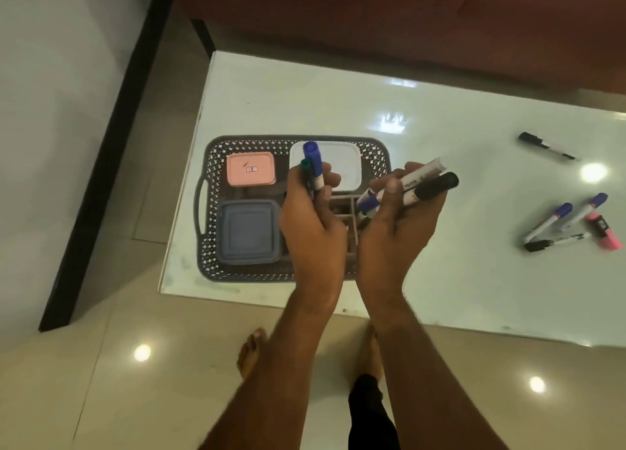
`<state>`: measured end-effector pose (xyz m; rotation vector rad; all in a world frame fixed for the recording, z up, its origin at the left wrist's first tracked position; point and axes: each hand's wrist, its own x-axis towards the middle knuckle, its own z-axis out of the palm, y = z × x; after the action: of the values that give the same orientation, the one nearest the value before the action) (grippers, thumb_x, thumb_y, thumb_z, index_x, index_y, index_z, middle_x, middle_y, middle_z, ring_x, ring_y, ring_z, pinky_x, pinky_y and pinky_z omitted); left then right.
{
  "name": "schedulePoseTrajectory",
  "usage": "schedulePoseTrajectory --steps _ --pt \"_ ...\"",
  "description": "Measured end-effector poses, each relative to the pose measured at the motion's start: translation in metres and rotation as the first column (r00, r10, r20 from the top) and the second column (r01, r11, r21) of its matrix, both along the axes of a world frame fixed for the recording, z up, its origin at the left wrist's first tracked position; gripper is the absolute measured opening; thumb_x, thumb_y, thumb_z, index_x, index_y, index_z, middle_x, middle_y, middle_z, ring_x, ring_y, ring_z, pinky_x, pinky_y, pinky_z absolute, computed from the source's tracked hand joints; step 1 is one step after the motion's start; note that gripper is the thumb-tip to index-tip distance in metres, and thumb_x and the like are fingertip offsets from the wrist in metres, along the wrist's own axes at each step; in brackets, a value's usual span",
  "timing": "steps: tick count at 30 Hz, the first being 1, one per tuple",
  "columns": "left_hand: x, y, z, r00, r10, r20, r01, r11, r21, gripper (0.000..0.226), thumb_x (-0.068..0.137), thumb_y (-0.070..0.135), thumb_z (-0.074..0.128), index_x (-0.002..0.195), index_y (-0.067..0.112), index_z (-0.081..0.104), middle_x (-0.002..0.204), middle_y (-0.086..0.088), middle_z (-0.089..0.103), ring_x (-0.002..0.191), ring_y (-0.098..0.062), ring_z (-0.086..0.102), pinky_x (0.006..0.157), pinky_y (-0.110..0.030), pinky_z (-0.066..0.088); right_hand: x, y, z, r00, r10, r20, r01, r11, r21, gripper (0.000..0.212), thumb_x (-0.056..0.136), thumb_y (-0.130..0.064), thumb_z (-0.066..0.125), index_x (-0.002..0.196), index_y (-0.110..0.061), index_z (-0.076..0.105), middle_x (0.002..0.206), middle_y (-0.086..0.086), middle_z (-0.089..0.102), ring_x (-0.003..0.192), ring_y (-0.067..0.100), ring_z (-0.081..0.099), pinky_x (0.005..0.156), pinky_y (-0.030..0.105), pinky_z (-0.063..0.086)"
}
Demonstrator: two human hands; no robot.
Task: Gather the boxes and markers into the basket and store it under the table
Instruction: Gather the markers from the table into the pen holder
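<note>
Holding: both hands grip markers above the basket [216,151]
Left hand [313,226]: fingers clenched on a blue-capped marker [313,165] and a green-capped marker [306,175], caps up
Right hand [399,226]: fingers wrapped round a bundle of markers [423,180], one with a black cap
Basket: on the table [440,280] near its left end, holding a pink box [250,169], a blue box [249,231] and a white box [342,160]
Loose markers: a black one [545,146] far right; a cluster [562,222] with a pink highlighter [604,234] nearer

glossy table [440,280]; perforated plastic basket [216,151].
</note>
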<state>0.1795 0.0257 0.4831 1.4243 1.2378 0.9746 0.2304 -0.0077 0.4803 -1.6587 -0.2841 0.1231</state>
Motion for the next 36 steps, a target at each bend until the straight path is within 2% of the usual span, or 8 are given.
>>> schedulePoseTrajectory --steps 5,11,18,20,24,27,30,36 --pt "-0.036 -0.006 -0.028 1.000 0.018 -0.004 -0.019 1.000 -0.021 0.022 0.104 0.000 0.050 0.117 0.015 0.059 0.103 0.004 0.071 0.105 -0.006 0.068 0.093 -0.011 0.048 -0.026 -0.012 -0.022 0.998 -0.052 -0.041 0.051 0.998 -0.028 0.021 0.105 -0.015 0.054 0.125 -0.009 0.050 0.104 -0.004 0.071 0.100 0.002 0.069 0.089 0.011 0.050" --pt "-0.040 -0.010 -0.054 0.998 0.055 -0.007 -0.055 0.997 -0.057 0.019 0.103 -0.001 0.051 0.117 0.006 0.060 0.105 -0.001 0.072 0.105 -0.004 0.066 0.095 -0.015 0.051 -0.021 -0.018 -0.045 0.994 -0.108 -0.026 0.106 0.991 -0.078 0.021 0.105 -0.015 0.054 0.117 -0.031 0.049 0.113 0.004 0.068 0.105 0.008 0.069 0.088 0.013 0.051" --pt "-0.033 -0.019 -0.066 0.995 0.097 0.023 -0.097 0.995 -0.014 0.022 0.098 -0.012 0.051 0.117 -0.006 0.060 0.109 -0.010 0.072 0.109 -0.002 0.066 0.098 -0.011 0.049 -0.017 -0.019 -0.070 0.998 -0.037 -0.051 0.025 0.974 -0.227 0.019 0.105 -0.018 0.056 0.122 -0.024 0.047 0.103 -0.038 0.062 0.103 -0.009 0.065 0.087 0.021 0.057" --pt "-0.034 -0.023 -0.071 0.995 0.097 0.014 -0.096 0.994 -0.045 0.024 0.096 -0.014 0.051 0.114 -0.003 0.061 0.106 -0.004 0.071 0.108 0.003 0.065 0.097 -0.008 0.046 -0.015 -0.020 -0.073 0.998 -0.027 -0.050 0.014 0.969 -0.248 0.024 0.103 -0.014 0.058 0.125 -0.015 0.050 0.106 -0.031 0.062 0.102 -0.011 0.063 0.089 0.018 0.057" --pt "-0.034 -0.026 -0.084 0.998 0.063 -0.030 -0.063 0.998 -0.014 0.034 0.087 -0.019 0.053 0.112 0.003 0.062 0.105 -0.006 0.067 0.105 -0.016 0.066 0.098 -0.019 0.050 -0.017 -0.019 -0.073 0.999 0.025 0.024 -0.017 0.964 -0.264 0.030 0.099 0.001 0.057 0.128 -0.005 0.053 0.118 0.001 0.065 0.106 0.006 0.066 0.088 0.006 0.051" --pt "-0.029 -0.028 -0.084 0.995 0.091 -0.038 -0.090 0.996 0.028 0.036 0.084 -0.021 0.056 0.111 0.002 0.063 0.105 -0.006 0.067 0.105 -0.015 0.065 0.099 -0.021 0.051 -0.017 -0.018 -0.077 0.995 0.044 0.093 -0.014 0.953 -0.301 0.029 0.099 0.002 0.053 0.126 -0.009 0.054 0.118 0.007 0.065 0.110 0.019 0.067 0.092 0.015 0.055" --pt "-0.025 -0.030 -0.083 0.993 0.120 -0.012 -0.118 0.988 0.096 0.035 0.083 -0.020 0.059 0.112 0.000 0.062 0.108 -0.004 0.063 0.106 -0.012 0.063 0.098 -0.024 0.053 -0.017 -0.016 -0.081 0.993 0.034 0.115 0.010 0.934 -0.358 0.029 0.102 -0.006 0.051 0.129 -0.014 0.054 0.123 0.003 0.063 0.114 0.016 0.065 0.097 0.029 0.057" --pt "-0.021 -0.027 -0.092 0.972 0.223 -0.069 -0.217 0.972 0.091 0.029 0.093 -0.008 0.059 0.120 0.001 0.062 0.117 -0.007 0.065 0.112 -0.018 0.065 0.097 -0.027 0.054 -0.014 -0.017 -0.087 0.994 0.029 0.102 0.020 0.895 -0.445 0.041 0.100 -0.007 0.056 0.138 -0.021 0.049 0.134 -0.003 0.060 0.124 0.013 0.059 0.106 0.035 0.053"
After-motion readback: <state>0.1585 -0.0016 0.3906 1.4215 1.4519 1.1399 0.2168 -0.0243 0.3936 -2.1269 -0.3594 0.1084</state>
